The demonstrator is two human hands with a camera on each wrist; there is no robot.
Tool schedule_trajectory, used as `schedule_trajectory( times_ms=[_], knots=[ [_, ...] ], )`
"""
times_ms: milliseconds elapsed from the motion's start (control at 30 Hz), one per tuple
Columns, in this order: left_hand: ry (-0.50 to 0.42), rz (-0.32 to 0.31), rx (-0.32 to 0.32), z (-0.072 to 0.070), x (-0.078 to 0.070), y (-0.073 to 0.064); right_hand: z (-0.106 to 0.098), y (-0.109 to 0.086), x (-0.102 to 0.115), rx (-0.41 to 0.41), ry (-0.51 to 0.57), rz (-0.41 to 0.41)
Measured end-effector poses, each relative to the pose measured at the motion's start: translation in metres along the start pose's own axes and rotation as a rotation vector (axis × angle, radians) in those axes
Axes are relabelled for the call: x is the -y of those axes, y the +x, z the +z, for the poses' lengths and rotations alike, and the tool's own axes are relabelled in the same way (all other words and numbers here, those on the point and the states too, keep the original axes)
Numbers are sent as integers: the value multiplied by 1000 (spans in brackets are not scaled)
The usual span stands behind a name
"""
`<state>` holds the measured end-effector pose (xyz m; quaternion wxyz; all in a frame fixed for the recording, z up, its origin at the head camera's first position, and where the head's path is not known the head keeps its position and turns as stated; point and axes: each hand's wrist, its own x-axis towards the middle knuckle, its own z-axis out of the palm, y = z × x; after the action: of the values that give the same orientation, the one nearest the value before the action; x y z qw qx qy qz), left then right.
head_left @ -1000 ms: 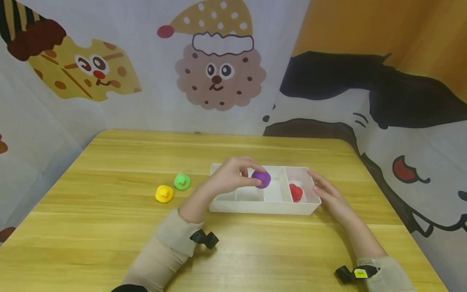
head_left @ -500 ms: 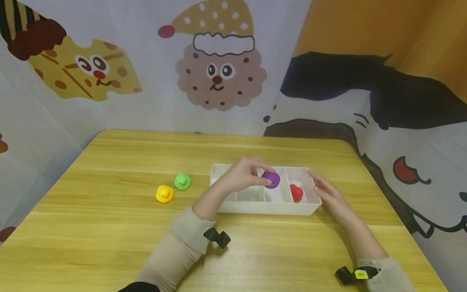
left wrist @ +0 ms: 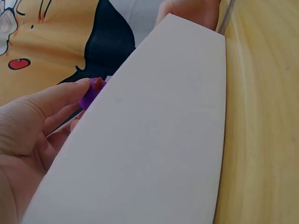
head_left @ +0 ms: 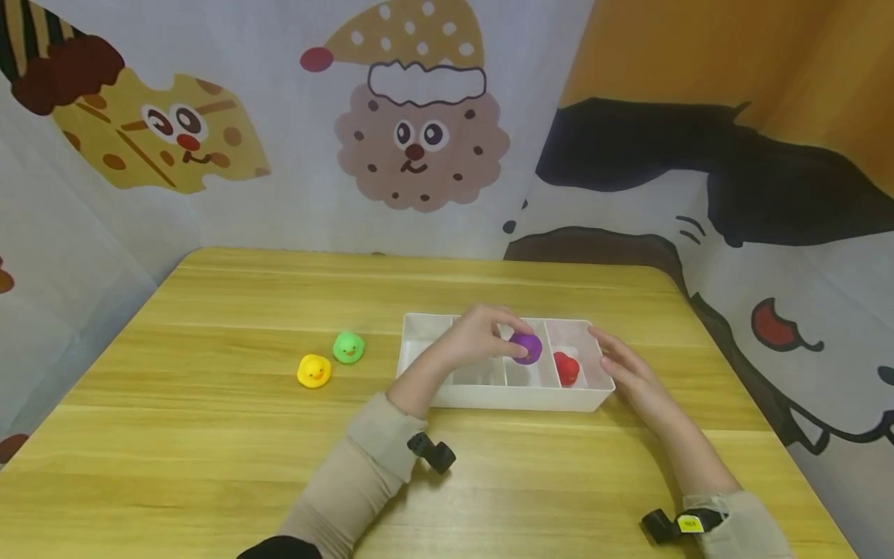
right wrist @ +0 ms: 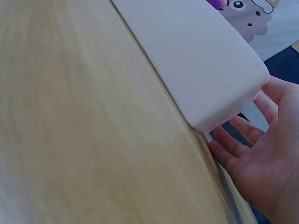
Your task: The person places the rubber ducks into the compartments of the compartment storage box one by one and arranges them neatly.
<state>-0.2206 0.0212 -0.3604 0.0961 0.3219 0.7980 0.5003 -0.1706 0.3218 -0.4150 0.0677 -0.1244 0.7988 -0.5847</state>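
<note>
My left hand [head_left: 476,338] pinches a purple rubber duck [head_left: 528,349] between thumb and fingers, over the third compartment from the left of a white divided box [head_left: 517,399]. In the left wrist view the purple duck [left wrist: 87,99] shows its orange beak, partly hidden by the box wall [left wrist: 140,121]. A red toy [head_left: 566,369] lies in the rightmost compartment. At the box's right end, my right hand [head_left: 632,374] rests its fingers against the outer wall. The right wrist view shows these fingers [right wrist: 229,144] spread and fairly straight along the box end.
To the left of the box, a green rubber duck [head_left: 348,347] and a yellow rubber duck [head_left: 314,371] sit on the wooden table [head_left: 209,435]. A cartoon-printed curtain [head_left: 279,225] hangs behind the table's far edge. Both wrists carry small black cameras.
My left hand has moved right with the purple duck, from about the second divider to over the third compartment, and slightly lower. The right hand and the box have stayed in place.
</note>
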Motion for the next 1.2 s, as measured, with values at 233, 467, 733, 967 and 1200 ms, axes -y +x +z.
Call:
schedule_trajectory(
  times_ms=[233,467,733,967,1200],
  knots=[
    [29,-25,8,6,1,4,-1,0,-1,0,-5,-10],
    [106,-63,12,11,3,6,-1,0,0,4,3,-16],
    [162,-85,21,16,8,8,-2,1,-1,3,-19,8],
    [198,-159,28,19,7,11,-1,0,0,1,-11,18],
    [253,-193,37,22,5,13,-2,0,0,10,-19,10]
  ],
)
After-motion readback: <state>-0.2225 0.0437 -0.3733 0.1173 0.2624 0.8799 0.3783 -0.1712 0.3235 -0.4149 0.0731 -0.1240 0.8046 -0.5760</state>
